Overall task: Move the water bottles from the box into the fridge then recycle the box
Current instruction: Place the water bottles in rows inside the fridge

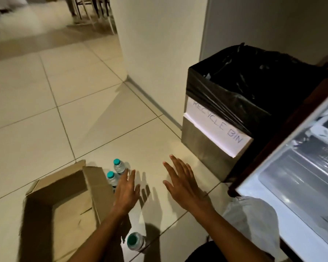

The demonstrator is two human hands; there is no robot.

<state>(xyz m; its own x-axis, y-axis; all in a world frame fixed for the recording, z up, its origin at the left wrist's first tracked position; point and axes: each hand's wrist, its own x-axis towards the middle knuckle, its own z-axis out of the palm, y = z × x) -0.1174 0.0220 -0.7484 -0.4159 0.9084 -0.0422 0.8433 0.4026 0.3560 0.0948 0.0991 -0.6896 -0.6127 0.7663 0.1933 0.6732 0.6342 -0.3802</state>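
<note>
An open cardboard box (64,201) lies on the tiled floor at the lower left, its inside bare as far as I see. Two water bottles with teal caps (119,166) (111,177) stand on the floor just past the box's right flap. A third bottle (135,241) stands close below me, beside my left forearm. My left hand (126,191) hovers with straight fingers just right of the two bottles, holding nothing. My right hand (182,184) is spread flat above the floor, also holding nothing. The fridge (295,186) stands open at the right, lit inside.
A metal bin (206,140) with a black liner and a paper sign reading RECYCLE BIN stands between the wall corner and the fridge. Chair legs (91,10) show in the room beyond. Pale fabric (254,214) lies by the fridge's lower edge.
</note>
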